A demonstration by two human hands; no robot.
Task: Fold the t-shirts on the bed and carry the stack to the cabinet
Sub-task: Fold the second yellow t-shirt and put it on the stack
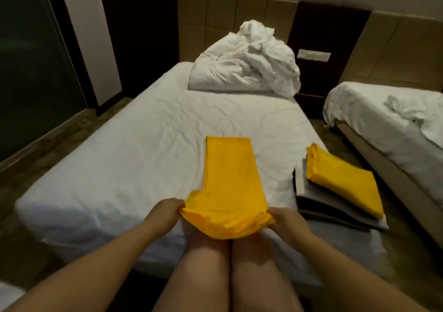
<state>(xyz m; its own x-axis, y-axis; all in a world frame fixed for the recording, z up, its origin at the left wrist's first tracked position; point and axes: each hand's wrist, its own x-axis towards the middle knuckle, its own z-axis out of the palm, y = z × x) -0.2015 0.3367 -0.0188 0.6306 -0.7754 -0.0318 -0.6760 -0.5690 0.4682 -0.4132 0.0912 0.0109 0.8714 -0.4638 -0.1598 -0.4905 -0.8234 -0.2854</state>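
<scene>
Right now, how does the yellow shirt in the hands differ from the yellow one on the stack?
The held yellow shirt lies as a long strip on the bed; the stacked yellow shirt is a compact rectangle. The held one's near end is gripped by left hand and right hand; the stacked one sits untouched atop the pile. Both are bright yellow.

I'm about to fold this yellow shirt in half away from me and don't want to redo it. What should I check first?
1. The left hand grips the yellow t-shirt at its near left corner: ok.
2. The right hand grips its near right corner: ok.
3. Far part lies flat in a strip on the bed: ok.
4. Near end smooth: not ok, it bunches between the hands.
5. The stack squared up: not ok, layers sit offset.
6. Way to the cabinet: cannot tell, out of view.
</scene>
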